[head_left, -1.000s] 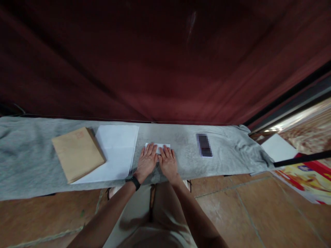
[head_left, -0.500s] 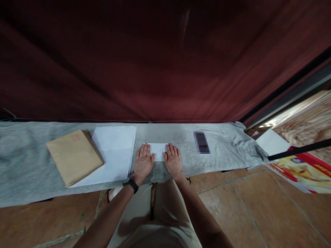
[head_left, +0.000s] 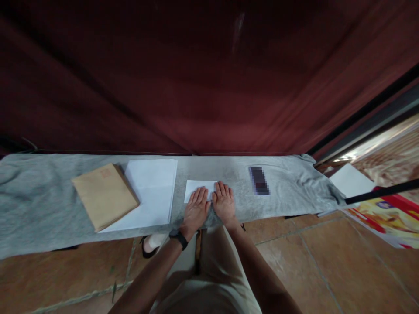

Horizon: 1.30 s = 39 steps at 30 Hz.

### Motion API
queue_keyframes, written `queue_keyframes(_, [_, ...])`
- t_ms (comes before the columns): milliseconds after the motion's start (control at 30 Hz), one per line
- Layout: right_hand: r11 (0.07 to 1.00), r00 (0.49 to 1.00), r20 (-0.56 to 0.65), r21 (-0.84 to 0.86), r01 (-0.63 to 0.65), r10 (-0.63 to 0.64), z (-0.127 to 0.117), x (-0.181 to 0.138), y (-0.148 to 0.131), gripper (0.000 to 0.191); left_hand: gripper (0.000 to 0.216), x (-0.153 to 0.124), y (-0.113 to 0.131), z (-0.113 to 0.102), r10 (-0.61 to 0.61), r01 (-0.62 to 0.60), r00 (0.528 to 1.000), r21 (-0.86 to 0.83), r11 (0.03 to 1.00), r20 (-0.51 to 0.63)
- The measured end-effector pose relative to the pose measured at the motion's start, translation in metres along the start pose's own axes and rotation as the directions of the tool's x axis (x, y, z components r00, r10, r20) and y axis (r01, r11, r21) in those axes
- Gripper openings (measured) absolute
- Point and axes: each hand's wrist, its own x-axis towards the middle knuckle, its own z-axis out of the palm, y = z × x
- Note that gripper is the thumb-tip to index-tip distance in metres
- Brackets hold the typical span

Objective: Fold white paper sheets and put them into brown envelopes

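A small white folded-looking piece of paper (head_left: 195,185) lies flat on the grey cloth in front of me. My left hand (head_left: 197,208) rests flat on its lower middle, fingers stretched out and pointing away from me. At the paper's right end lies my right hand (head_left: 224,203), also flat with its fingers extended. The two thumbs nearly meet, and the palms hide the paper's lower right part. To the left is a stack of large white sheets (head_left: 157,192), partly covered by a pile of brown envelopes (head_left: 106,194).
A phone-like dark object (head_left: 259,180), pixelated, lies right of my hands. The grey cloth (head_left: 294,187) covers a narrow bench-like surface against a dark red curtain-like backdrop (head_left: 196,87). On the right are a dark metal bar (head_left: 382,192) and a red and yellow printed box (head_left: 389,218).
My left hand has slid rightward from the paper's left end towards my right hand, uncovering that end. My right hand stays at the right end. The view has shifted slightly.
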Motion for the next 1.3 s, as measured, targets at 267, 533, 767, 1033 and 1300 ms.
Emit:
queue_keyframes(267, [1.0,1.0,-0.004,-0.003,0.012,-0.012,0.0,-0.001,0.001,0.049,0.063,-0.016,-0.019,-0.004,-0.118,0.119,0.993,0.038,0.992,-0.02])
queue_keyframes(533, [0.997,0.998,-0.001,0.045,0.066,-0.066,0.001,0.003,-0.013,0.049,0.064,-0.025,-0.022,-0.006,-0.133,0.134,0.991,0.017,0.991,-0.03])
queue_keyframes(767, [0.963,0.964,0.065,0.101,0.25,-0.257,0.008,0.003,-0.039,0.046,0.057,-0.025,-0.023,-0.008,-0.135,0.135,0.991,0.004,0.991,-0.003])
queue_keyframes(1033, [0.986,0.987,0.001,0.028,0.162,-0.162,0.01,-0.006,-0.007,0.051,0.059,-0.025,-0.021,-0.009,-0.15,0.15,0.989,-0.025,0.988,-0.013])
queue_keyframes(1300, [0.991,0.99,-0.041,0.009,0.132,-0.131,0.008,-0.011,0.012,0.053,0.064,-0.028,-0.022,-0.009,-0.204,0.203,0.979,-0.043,0.978,-0.016])
